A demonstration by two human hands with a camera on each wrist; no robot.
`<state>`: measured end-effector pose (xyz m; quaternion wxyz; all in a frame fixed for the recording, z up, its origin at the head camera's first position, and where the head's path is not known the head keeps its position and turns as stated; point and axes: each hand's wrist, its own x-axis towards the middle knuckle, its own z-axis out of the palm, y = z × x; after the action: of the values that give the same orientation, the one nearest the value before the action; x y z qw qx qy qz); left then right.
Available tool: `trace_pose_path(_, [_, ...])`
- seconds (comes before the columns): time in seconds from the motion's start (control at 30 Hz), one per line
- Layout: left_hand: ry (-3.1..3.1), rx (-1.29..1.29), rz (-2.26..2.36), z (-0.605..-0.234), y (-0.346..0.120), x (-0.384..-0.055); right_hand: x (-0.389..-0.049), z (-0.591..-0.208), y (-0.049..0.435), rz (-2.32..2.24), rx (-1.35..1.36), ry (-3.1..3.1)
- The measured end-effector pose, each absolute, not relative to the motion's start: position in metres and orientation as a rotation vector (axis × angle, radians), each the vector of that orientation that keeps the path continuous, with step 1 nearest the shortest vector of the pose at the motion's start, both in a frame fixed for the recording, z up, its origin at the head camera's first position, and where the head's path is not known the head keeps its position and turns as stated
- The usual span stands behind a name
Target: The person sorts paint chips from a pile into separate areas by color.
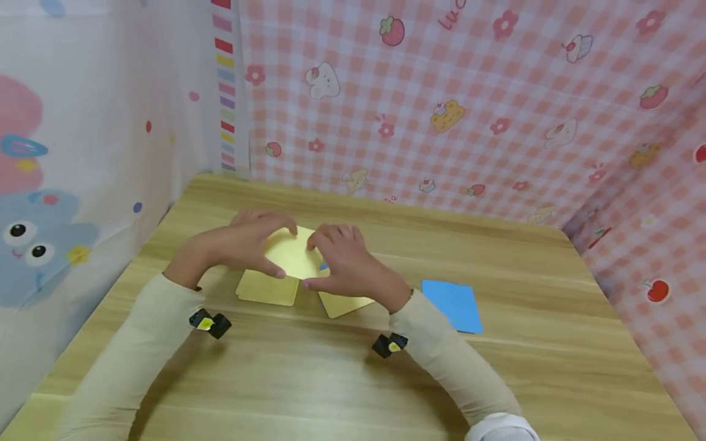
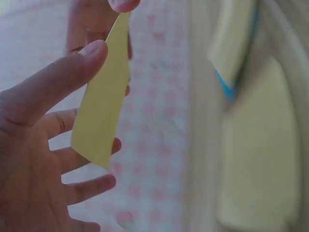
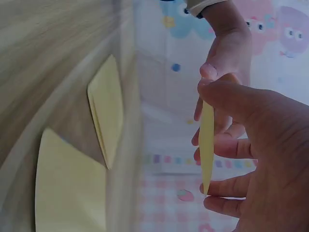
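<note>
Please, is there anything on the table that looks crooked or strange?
Slightly: the yellow card below the right hand lies turned at an angle to the yellow pile on its left, with a blue edge showing. Nothing appears spilled or damaged.

The pale wood-grain tabletop (image 1: pixel 309 380) is viewed from above, forward and downward, by the head camera; one raised, thin, flat yellow card (image 2: pixel 100 104) is shared close up by both sideways-turned wrist views.
</note>
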<state>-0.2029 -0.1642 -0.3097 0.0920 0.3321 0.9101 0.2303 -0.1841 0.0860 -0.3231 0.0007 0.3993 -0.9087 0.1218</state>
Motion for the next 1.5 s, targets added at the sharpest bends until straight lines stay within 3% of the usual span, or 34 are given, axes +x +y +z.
trace_pose_path(0.27, [2.662,0.835,0.652,-0.353,-0.198,-0.206,-0.202,-0.352,0.034,0.176,1.239,-3.095])
trace_pose_path(0.43, [2.597,0.780,0.614,-0.375,-0.193,-0.208,-0.207,-0.369,0.029,0.009,1.252,-3.169])
trace_pose_path(0.6, [2.601,0.784,0.568,-0.374,-0.186,-0.205,-0.208,-0.368,0.032,0.032,1.295,-3.189])
trace_pose_path(1.0, [2.889,0.923,0.660,-0.286,-0.173,-0.184,-0.196,-0.292,0.066,0.332,1.378,-2.843])
trace_pose_path(1.17, [2.851,0.938,0.607,-0.298,-0.156,-0.187,-0.201,-0.299,0.092,0.419,1.359,-2.865])
trace_pose_path(1.37, [2.748,0.963,0.527,-0.320,-0.104,-0.200,-0.206,-0.312,0.154,0.408,1.177,-3.025])
trace_pose_path(1.5, [2.735,0.958,0.478,-0.329,-0.073,-0.203,-0.207,-0.318,0.178,0.452,1.199,-3.042])
